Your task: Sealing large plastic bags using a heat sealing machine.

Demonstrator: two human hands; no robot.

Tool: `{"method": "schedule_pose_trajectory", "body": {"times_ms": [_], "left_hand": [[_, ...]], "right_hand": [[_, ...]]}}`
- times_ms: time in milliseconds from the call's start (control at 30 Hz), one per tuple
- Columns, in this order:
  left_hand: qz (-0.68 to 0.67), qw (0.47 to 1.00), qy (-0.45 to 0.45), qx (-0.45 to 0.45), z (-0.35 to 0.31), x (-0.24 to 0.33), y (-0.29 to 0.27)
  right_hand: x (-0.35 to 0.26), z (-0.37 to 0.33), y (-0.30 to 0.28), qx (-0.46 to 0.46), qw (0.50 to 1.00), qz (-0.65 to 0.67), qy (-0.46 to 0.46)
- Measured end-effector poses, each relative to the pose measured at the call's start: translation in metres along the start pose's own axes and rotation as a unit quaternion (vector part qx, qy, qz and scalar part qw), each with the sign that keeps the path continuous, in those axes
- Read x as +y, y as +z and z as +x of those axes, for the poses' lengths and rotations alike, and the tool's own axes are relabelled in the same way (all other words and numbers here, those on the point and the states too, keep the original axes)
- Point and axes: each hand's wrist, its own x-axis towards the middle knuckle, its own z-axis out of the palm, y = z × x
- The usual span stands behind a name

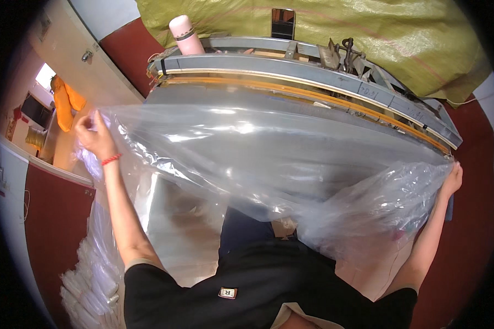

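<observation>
A wide sheet of clear plastic film stretches between my arms, wrinkled and shiny. My left hand is raised at the left and pinches one end of it. On the right, my right hand grips the other end, beside the near corner of a long metal-framed machine. The film hangs in loose folds below my right hand and drapes toward my body. Its far part lies across the machine's grey front surface, below an orange strip.
A pink bottle stands on the machine's far left. Behind it hangs a yellow-green woven sheet with a phone against it. Bunched plastic film gathers at lower left. A door and something orange are at far left.
</observation>
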Motion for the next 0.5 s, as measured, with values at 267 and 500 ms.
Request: {"method": "schedule_pose_trajectory", "body": {"times_ms": [267,500], "left_hand": [[0.058,0.858,0.003,-0.510,-0.114,-0.020,0.108],[0.098,0.861,-0.109,-0.487,-0.092,-0.088,0.158]], "right_hand": [[0.133,-0.001,-0.054,-0.068,0.969,-0.219,0.093],[0.071,-0.021,-0.041,-0.099,0.915,-0.372,0.125]]}}
